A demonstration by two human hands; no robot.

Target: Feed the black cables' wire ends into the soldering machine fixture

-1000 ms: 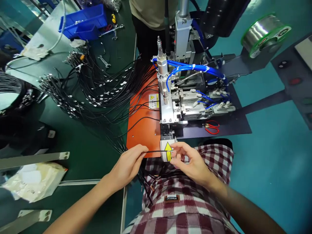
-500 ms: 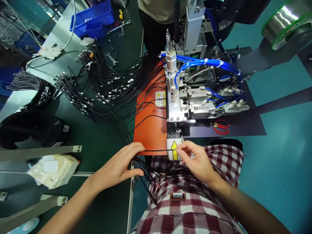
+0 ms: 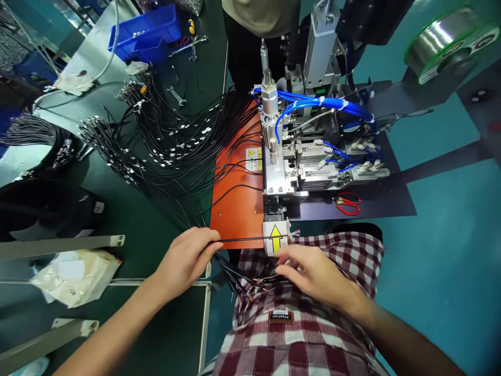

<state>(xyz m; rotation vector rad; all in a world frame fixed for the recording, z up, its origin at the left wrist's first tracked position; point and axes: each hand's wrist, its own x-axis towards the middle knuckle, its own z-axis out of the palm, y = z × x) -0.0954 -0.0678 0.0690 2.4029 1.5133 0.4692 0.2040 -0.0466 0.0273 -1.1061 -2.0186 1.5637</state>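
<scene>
My left hand [image 3: 195, 256] is closed on a thin black cable [image 3: 246, 239] at the front edge of the orange plate [image 3: 235, 219]. That cable runs right across a white block with a yellow arrow [image 3: 276, 239], and its stripped end with fine coloured wires [image 3: 294, 233] sticks out past the block. Just below that end, my right hand [image 3: 299, 266] has its fingers apart and holds nothing. More black cables [image 3: 233, 271] hang from under my left hand toward my lap, their ends showing copper-coloured tips.
A metal machine with blue air hoses [image 3: 324, 103] stands behind the plate. Bundles of black cables [image 3: 183, 141] cover the bench at left. Red-handled pliers [image 3: 347, 203] lie on the dark base, a solder spool [image 3: 446, 44] hangs upper right, and a person [image 3: 258, 21] stands opposite.
My right hand has let go of the cable end and drawn down, leaving the coloured wires exposed. My left thumb has closed in against the fingers on the cable.
</scene>
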